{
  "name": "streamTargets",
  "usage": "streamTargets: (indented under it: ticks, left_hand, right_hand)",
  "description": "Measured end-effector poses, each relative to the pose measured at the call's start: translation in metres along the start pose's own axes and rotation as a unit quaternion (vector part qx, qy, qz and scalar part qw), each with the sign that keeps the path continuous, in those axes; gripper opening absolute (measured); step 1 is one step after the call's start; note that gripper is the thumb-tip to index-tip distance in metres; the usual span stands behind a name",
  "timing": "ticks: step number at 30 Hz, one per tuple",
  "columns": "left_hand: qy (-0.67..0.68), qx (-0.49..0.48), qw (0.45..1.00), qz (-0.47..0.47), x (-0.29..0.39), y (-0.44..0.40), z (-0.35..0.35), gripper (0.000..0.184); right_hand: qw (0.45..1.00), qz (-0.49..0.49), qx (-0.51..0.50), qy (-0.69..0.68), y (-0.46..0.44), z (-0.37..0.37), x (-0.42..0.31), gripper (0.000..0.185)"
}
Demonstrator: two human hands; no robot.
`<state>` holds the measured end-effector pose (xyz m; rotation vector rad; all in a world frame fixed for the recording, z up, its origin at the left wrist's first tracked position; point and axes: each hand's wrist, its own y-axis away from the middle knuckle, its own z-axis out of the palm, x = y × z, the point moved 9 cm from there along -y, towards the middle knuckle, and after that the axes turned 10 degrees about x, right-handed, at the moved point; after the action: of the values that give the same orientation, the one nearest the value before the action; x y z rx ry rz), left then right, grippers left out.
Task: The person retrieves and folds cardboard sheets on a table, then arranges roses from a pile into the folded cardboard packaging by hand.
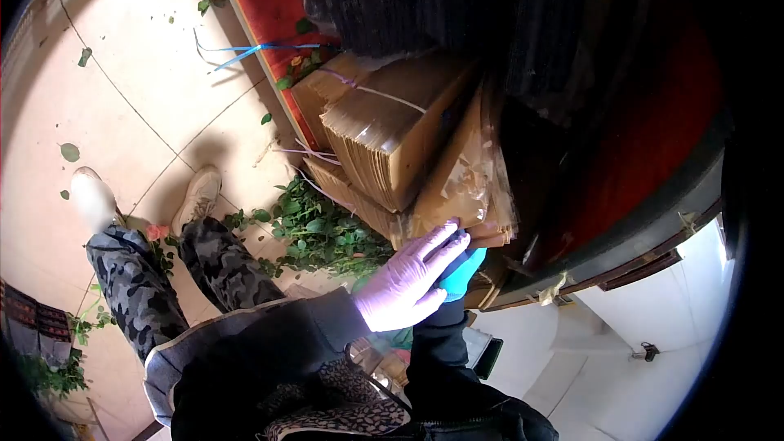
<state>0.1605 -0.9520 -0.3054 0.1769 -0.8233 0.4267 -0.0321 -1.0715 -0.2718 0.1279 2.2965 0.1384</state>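
My left hand (pixel 400 282), in a pale purple glove, stretches its fingers across my right hand and along the edge of a brown paper sheet (pixel 452 196) with clear plastic on it. The thumb is apart from the fingers. My right hand (pixel 464 272), in a teal glove with darker fingers, is directly behind the left; its fingers are mostly hidden. Beside the sheet sits a thick stack of brown sheets (pixel 390 126) bound with a pale strap. Another brown bundle (pixel 351 192) lies beneath it.
Cut green leaves and stems (pixel 314 224) are heaped beside the bundles. A blue strap (pixel 257 47) hangs from the red surface (pixel 265 4). Scattered leaves dot the tiled floor (pixel 147 106). My feet and camouflage trousers (pixel 139 286) are at left; a dark curved edge (pixel 629 257) runs at right.
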Motion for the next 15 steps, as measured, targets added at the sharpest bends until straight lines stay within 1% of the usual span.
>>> streamTargets:
  ticks: [2, 3, 4, 5, 6, 8, 9, 15]
  left_hand:
    - [-0.012, -0.017, 1.000, 0.007, 0.002, -0.002, 0.000, 0.080]
    - [-0.018, -0.023, 0.999, 0.018, 0.003, -0.002, 0.001, 0.080]
    - [-0.022, -0.030, 0.999, 0.025, 0.002, -0.002, 0.005, 0.079]
    - [-0.026, -0.038, 0.998, 0.031, 0.002, -0.003, 0.009, 0.079]
    - [-0.051, -0.042, 0.996, 0.060, 0.005, -0.002, 0.012, 0.078]
    - [-0.043, -0.046, 0.995, 0.073, 0.004, -0.004, 0.013, 0.078]
    - [-0.039, -0.047, 0.995, 0.083, 0.005, -0.004, 0.014, 0.079]
    - [-0.024, -0.087, 0.995, 0.048, 0.000, -0.012, 0.005, 0.081]
  right_hand:
    - [0.993, -0.089, 0.018, 0.081, 0.002, -0.001, -0.014, 0.030]
    - [0.987, -0.090, 0.026, 0.131, 0.005, 0.006, -0.024, 0.030]
    - [0.987, -0.092, 0.028, 0.131, -0.001, -0.004, -0.016, 0.030]
    - [0.994, -0.061, 0.004, 0.087, -0.008, -0.017, 0.001, 0.030]
    - [0.998, -0.029, -0.017, 0.044, -0.014, -0.029, 0.016, 0.031]
    - [0.999, -0.001, -0.033, 0.009, -0.013, -0.036, 0.027, 0.030]
    - [1.000, 0.001, -0.029, 0.010, -0.011, -0.036, 0.028, 0.030]
    - [0.997, -0.040, -0.004, 0.059, -0.002, -0.031, 0.018, 0.030]
